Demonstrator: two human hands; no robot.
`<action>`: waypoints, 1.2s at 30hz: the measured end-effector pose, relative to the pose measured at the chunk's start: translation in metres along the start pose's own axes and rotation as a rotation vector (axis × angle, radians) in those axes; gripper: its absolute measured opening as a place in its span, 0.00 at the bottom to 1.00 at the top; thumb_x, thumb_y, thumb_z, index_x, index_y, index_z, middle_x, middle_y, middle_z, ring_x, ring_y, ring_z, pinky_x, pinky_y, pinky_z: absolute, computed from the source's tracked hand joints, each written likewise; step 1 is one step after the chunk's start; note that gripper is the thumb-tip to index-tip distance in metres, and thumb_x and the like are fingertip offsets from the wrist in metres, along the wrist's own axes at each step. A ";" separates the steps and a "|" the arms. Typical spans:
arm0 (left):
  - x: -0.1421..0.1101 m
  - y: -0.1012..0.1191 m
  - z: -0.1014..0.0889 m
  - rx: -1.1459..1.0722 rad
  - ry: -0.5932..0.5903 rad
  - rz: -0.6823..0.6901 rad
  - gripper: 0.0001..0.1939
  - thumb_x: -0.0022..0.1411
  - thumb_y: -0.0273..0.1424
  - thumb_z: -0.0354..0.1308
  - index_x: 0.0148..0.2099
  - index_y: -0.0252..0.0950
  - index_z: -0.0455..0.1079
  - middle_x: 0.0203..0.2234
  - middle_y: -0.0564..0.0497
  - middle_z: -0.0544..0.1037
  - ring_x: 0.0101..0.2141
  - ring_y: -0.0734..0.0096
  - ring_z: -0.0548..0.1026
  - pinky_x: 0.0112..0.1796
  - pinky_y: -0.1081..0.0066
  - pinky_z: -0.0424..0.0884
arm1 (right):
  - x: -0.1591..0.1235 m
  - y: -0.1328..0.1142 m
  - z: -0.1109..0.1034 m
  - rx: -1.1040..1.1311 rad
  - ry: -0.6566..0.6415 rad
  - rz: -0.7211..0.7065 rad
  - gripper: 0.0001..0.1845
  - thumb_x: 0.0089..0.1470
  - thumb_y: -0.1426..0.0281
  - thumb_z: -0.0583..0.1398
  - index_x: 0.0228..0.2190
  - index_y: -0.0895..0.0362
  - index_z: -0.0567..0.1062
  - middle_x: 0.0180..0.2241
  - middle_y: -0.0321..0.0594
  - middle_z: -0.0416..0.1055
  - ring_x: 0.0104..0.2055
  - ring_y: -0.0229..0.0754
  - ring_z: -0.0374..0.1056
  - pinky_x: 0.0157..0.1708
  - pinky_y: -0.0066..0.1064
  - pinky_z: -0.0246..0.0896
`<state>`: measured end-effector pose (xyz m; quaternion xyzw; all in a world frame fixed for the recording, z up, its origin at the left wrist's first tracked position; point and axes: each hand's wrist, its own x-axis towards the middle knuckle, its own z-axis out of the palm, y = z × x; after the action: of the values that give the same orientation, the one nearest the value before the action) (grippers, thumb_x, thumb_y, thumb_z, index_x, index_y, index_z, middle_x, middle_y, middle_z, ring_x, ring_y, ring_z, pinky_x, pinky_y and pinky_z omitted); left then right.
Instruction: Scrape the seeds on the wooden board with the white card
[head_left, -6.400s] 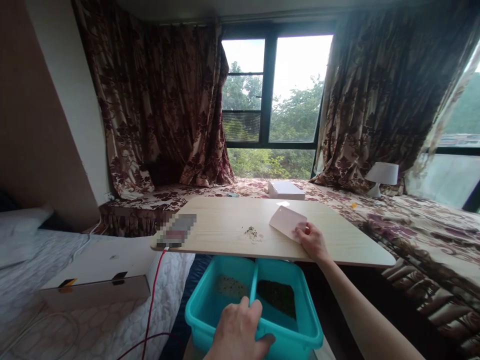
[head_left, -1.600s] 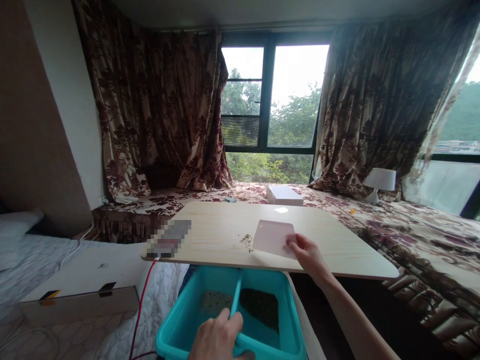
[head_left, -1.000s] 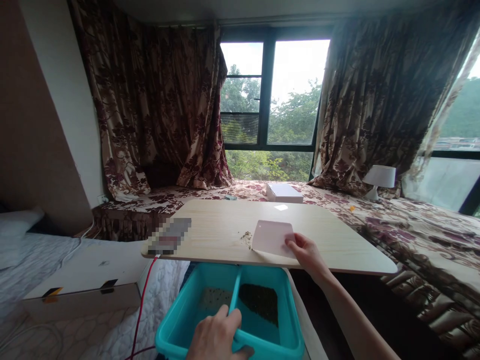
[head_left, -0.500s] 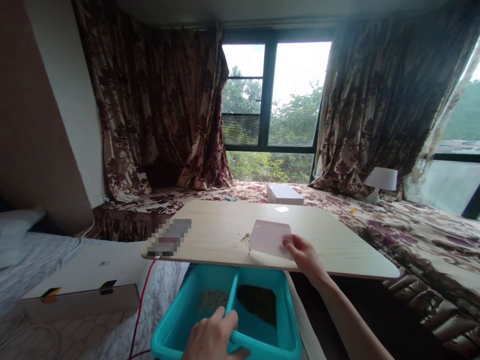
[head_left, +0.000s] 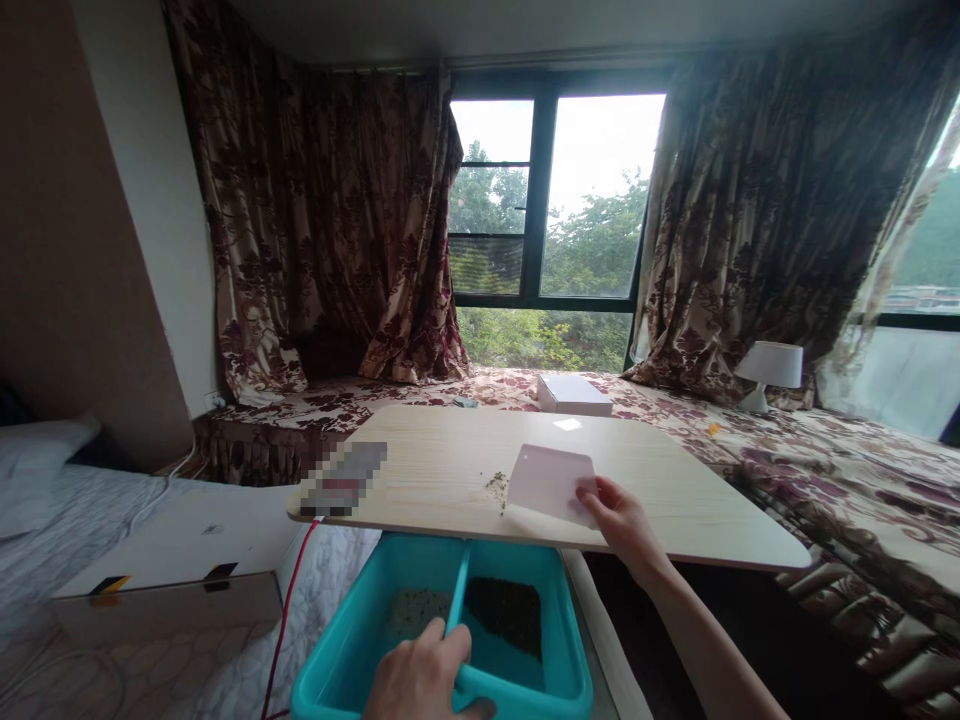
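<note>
My right hand pinches the right edge of a pale, translucent scraper card, tilted over the wooden tabletop. Just left of the card lies a small scatter of brown-green crumbs. Below the table's front edge, my left hand grips the near rim and divider of a turquoise two-compartment bin. The bin's right compartment contains a dark, grainy heap; in the left one are paler grains with dark specks, partly behind my hand.
A blurred-out flat device with a red cable sits at the table's left end. A white box lies on the bed at left. Behind the table are another white box and a lamp on a flowered cover.
Over the last seconds the bin and my left hand have shifted left in view. The card has come down closer to the crumbs, which now lie in a different, narrower scatter.
</note>
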<state>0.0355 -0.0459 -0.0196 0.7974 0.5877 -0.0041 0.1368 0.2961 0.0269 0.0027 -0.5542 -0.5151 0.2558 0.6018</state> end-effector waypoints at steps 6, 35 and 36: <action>0.001 -0.002 0.002 -0.004 0.007 0.011 0.11 0.50 0.37 0.60 0.37 0.42 0.69 0.37 0.53 0.74 0.38 0.60 0.74 0.35 0.69 0.64 | 0.000 0.002 0.006 0.025 -0.040 0.008 0.16 0.40 0.60 0.62 0.29 0.59 0.75 0.26 0.41 0.75 0.28 0.42 0.69 0.26 0.30 0.62; -0.001 -0.002 0.003 -0.025 0.011 0.013 0.09 0.50 0.35 0.59 0.35 0.42 0.67 0.35 0.53 0.73 0.37 0.60 0.73 0.34 0.69 0.63 | -0.004 0.001 0.003 -0.005 -0.031 0.006 0.16 0.41 0.58 0.61 0.28 0.58 0.75 0.25 0.39 0.74 0.27 0.41 0.68 0.27 0.30 0.62; -0.001 -0.002 0.003 -0.022 0.013 0.012 0.09 0.50 0.35 0.59 0.35 0.42 0.67 0.35 0.53 0.73 0.37 0.60 0.73 0.34 0.69 0.63 | -0.004 0.001 0.002 -0.006 -0.038 0.009 0.16 0.41 0.58 0.61 0.28 0.58 0.75 0.25 0.39 0.74 0.27 0.41 0.68 0.26 0.30 0.62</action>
<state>0.0336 -0.0472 -0.0231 0.7994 0.5838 0.0082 0.1416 0.2927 0.0245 0.0000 -0.5531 -0.5249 0.2674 0.5891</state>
